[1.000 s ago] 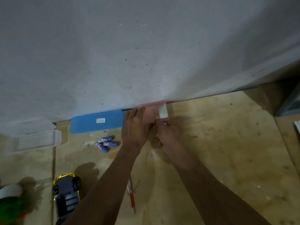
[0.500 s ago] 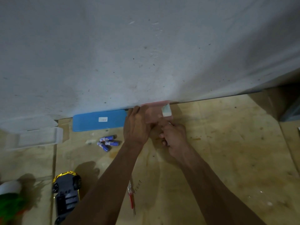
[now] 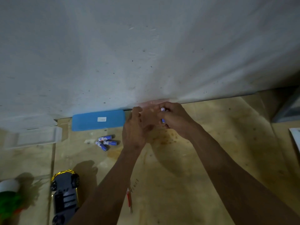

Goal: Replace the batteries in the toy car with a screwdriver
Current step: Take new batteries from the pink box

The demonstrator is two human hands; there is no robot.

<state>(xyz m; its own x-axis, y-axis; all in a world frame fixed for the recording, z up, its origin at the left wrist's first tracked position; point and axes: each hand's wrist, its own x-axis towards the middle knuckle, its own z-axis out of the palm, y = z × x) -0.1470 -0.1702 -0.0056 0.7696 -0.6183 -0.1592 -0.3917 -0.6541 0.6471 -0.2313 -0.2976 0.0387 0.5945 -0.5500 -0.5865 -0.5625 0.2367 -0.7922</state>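
The toy car (image 3: 65,194) lies upside down at the lower left, dark underside up, gold edge showing. Three blue and white batteries (image 3: 106,141) lie loose on the wooden table (image 3: 203,143). A red screwdriver (image 3: 129,200) lies between my forearms. By the wall, my left hand (image 3: 133,129) holds a pink box (image 3: 148,115). My right hand (image 3: 174,118) grips blue and white batteries (image 3: 162,114) just over the box; how many I cannot tell.
A blue flat case (image 3: 97,120) with a white label lies against the grey wall (image 3: 146,46). A clear plastic box (image 3: 34,137) sits at the left. A green and white object (image 3: 9,195) is at the lower left. A white sheet (image 3: 296,138) shows at the right edge.
My right hand has risen from below the pink box to over it and now grips batteries. The box's white label is now hidden behind that hand.
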